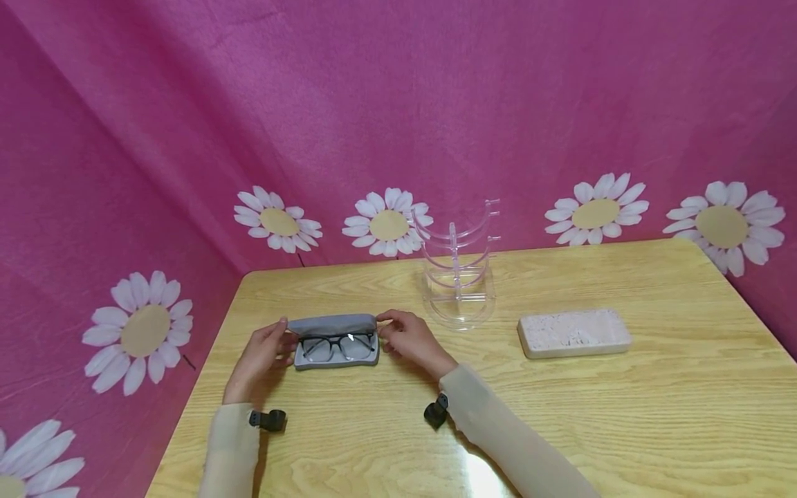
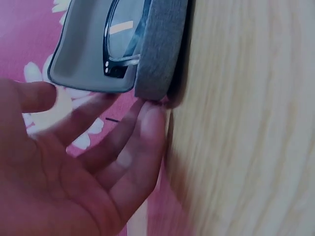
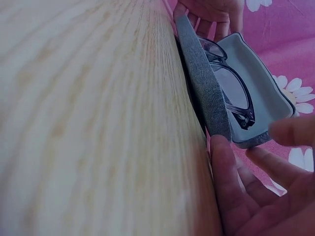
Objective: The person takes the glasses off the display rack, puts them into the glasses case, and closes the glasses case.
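Note:
A grey glasses case point(image 1: 336, 364) lies on the table with its lid point(image 1: 333, 324) raised. Inside it sits a pair of dark-framed eyeglasses point(image 1: 338, 345), lenses facing me. My left hand point(image 1: 260, 355) is at the case's left end; in the left wrist view its fingertips point(image 2: 152, 120) touch the end of the base, and the thumb stands apart from the lid. At the opposite end is my right hand point(image 1: 414, 340), its fingers point(image 3: 224, 157) against the base and lower lid edge in the right wrist view. Fingers of both hands are loosely extended.
A clear tiered display stand point(image 1: 457, 283) stands behind and right of the case. Farther right lies a closed, pale patterned case point(image 1: 574, 333). The wooden table point(image 1: 685, 401) meets a pink flowered cloth point(image 1: 436, 104) at its back and left edges.

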Motion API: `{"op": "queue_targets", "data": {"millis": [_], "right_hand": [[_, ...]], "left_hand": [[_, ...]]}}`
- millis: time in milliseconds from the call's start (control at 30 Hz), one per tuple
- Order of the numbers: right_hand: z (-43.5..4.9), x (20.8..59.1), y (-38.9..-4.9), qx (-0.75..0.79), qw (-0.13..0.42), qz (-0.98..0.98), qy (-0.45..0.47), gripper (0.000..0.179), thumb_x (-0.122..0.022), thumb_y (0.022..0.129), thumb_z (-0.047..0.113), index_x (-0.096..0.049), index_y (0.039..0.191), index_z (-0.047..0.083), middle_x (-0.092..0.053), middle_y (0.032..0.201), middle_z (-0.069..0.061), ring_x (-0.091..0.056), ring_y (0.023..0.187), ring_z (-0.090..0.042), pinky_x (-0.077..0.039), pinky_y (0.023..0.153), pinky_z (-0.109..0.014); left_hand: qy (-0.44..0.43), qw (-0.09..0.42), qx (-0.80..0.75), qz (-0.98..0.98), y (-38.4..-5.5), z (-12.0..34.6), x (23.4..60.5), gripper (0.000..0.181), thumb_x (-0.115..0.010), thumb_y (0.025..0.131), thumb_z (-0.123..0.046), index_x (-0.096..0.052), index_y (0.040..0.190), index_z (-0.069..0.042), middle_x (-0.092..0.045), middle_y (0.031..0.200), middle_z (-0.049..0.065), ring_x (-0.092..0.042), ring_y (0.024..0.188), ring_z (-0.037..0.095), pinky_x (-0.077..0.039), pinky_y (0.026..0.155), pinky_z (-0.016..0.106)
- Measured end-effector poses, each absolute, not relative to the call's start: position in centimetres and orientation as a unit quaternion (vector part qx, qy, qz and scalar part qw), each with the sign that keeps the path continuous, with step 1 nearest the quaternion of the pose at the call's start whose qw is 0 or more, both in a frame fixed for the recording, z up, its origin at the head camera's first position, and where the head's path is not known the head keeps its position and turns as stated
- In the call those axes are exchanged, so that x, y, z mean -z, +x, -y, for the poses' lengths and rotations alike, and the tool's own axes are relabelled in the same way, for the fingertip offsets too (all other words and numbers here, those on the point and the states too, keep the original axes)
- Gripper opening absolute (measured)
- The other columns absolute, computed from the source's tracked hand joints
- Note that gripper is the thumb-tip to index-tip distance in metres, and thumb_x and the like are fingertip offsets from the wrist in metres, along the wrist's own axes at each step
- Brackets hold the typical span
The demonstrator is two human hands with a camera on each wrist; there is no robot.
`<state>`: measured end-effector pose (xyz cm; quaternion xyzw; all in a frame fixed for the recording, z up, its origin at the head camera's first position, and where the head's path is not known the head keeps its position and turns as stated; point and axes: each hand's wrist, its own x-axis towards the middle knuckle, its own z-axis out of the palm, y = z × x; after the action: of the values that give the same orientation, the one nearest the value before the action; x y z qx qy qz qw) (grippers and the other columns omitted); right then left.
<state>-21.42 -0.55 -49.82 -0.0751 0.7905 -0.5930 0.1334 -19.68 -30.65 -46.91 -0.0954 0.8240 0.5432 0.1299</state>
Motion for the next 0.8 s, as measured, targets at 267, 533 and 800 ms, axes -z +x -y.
{"op": "queue_targets", "data": {"millis": [267, 533, 800], "right_hand": [[0.9, 50.3, -21.9, 0.544, 0.092, -0.827, -0.11, 0.031, -0.071, 0.095, 0.019, -0.074, 0.125, 0.01, -0.08, 0.099, -0.009, -0.063, 0.072, -0.007, -0.05, 0.067, -0.021], [1.0, 50.3, -22.2, 0.523, 0.074, -0.84, -0.123, 0.026, -0.072, 0.095, 0.013, -0.076, 0.12, 0.01, -0.079, 0.092, -0.008, -0.06, 0.069, -0.007, -0.047, 0.063, -0.022], [0.9, 50.2, -22.1, 0.536, 0.081, -0.832, -0.118, 0.023, -0.072, 0.094, 0.01, -0.076, 0.117, 0.007, -0.079, 0.086, -0.01, -0.06, 0.06, -0.005, -0.045, 0.058, -0.02]], "left_hand": [[-0.038, 0.13, -0.54, -0.831, -19.8, 30.9, 47.3, 0.034, -0.054, 0.107, -0.014, -0.057, 0.138, 0.0, -0.066, 0.118, 0.015, -0.066, 0.097, 0.014, -0.062, 0.079, 0.03], [-0.032, 0.039, -0.471, -0.881, -19.9, 29.8, 47.8, 0.026, -0.067, 0.099, -0.001, -0.067, 0.125, 0.004, -0.073, 0.109, 0.023, -0.064, 0.085, 0.007, -0.057, 0.074, 0.021], [-0.038, 0.039, -0.467, -0.883, -19.8, 29.5, 47.8, 0.027, -0.07, 0.096, 0.0, -0.068, 0.123, 0.004, -0.073, 0.108, 0.025, -0.063, 0.084, 0.007, -0.056, 0.072, 0.019]]}}
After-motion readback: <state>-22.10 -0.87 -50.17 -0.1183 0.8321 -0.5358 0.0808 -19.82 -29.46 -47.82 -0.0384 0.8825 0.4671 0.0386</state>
